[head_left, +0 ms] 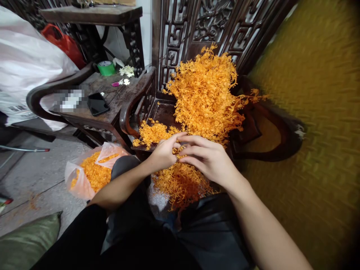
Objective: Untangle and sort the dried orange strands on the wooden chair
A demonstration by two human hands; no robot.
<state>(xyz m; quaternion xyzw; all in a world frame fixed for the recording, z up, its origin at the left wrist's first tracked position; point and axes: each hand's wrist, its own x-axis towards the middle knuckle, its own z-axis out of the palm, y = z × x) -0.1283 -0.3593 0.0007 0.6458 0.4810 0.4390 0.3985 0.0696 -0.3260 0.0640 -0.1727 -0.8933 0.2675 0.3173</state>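
Note:
My left hand [165,153] and my right hand [209,155] meet above my lap, fingertips nearly touching. Pinched between their curled fingers are small orange branching sprigs [177,150], mostly hidden. On the carved chair in front rises a large heap of orange sprigs [206,93], tangled and plant-like. A smaller orange clump [153,134] lies at its left, close to my left hand. Below both hands, between my knees, hangs a loose mass of orange stems [184,183].
A plastic bag [84,183] of orange sprigs stands on the floor at left. Green tape [106,68], white flowers [126,71] and a black phone [97,104] lie on a wooden seat. White sacks [30,48] rise behind it. A curved armrest [289,138] borders the right.

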